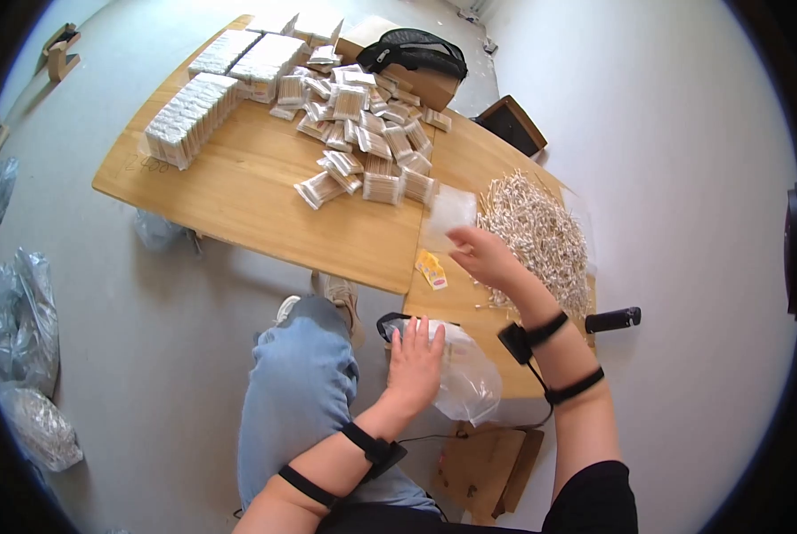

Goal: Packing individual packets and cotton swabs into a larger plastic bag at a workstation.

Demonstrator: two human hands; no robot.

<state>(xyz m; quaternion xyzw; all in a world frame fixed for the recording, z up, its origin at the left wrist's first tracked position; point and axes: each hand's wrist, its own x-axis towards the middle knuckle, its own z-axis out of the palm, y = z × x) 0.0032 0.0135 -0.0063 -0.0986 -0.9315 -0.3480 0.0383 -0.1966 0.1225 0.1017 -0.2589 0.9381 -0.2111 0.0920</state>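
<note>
My left hand [414,367] lies with its fingers spread and stretched out over a clear plastic bag [470,378] at the table's near edge. Farther up, my right hand [485,256] has its fingers bent together at the near edge of a translucent plastic bag [453,210]. Whether the fingertips grip that bag's edge is hard to make out. Just right of this hand spreads a large heap of loose cotton swabs [532,227]. A small yellow-and-white card or packet [431,270] rests on the wood left of my right wrist.
Packed bundles of cotton swabs [374,142] are piled at mid-table, with stacked wrapped blocks [189,116] at the far left. Behind them, a black mesh pouch [414,52] sits on a cardboard box. A black cylinder [614,319] juts past the table's right edge. Plastic bags [24,320] lie on the floor.
</note>
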